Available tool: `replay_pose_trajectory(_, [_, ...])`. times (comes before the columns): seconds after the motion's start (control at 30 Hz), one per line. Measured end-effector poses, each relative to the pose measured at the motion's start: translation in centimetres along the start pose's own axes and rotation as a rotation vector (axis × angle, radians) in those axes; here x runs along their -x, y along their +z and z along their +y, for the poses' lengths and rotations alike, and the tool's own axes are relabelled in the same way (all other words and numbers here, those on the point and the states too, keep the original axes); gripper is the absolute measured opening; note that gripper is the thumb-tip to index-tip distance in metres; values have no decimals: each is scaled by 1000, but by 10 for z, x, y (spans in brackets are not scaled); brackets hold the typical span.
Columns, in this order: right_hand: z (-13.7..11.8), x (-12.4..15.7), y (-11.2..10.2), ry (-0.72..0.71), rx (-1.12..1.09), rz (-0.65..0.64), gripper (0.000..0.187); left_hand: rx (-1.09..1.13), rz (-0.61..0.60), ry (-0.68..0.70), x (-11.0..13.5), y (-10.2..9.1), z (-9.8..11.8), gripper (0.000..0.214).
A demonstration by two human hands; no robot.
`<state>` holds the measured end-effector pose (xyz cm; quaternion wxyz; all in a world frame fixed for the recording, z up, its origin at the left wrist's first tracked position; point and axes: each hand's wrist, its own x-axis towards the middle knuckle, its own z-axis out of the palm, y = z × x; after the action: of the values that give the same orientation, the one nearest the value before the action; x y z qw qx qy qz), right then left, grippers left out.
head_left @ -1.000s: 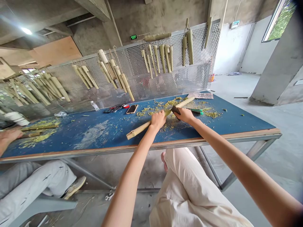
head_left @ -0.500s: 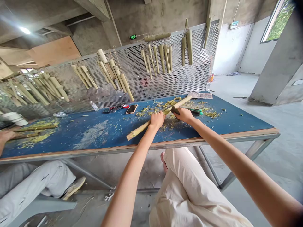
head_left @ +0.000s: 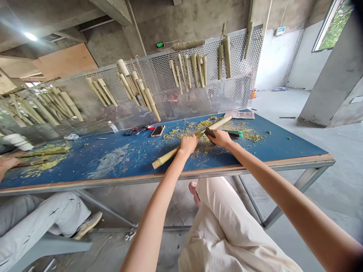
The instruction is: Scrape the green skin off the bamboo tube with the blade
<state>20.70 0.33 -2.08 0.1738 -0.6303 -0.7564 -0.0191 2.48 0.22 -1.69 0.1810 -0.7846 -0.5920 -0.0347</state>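
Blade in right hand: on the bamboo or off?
On it: the dark blade in the right hand sits against the bamboo tube, just beyond the left hand gripping it.

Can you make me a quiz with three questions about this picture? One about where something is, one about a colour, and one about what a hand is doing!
1. Where is the phone?
A) on the floor
B) on the table
C) in a hand

2. What colour is the table's top?
A) red
B) white
C) blue

3. What is the left hand holding?
A) a bamboo tube
B) the phone
C) nothing

Answers:
1 B, it lies flat near the far edge.
2 C, blue shows around the shavings.
3 A, its fingers wrap the tube.
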Motion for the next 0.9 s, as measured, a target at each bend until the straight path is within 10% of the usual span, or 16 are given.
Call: replay_pose_trajectory(0.9, [0,0,0,19,-2,27,39,49,38,-28,3,-11,0,40])
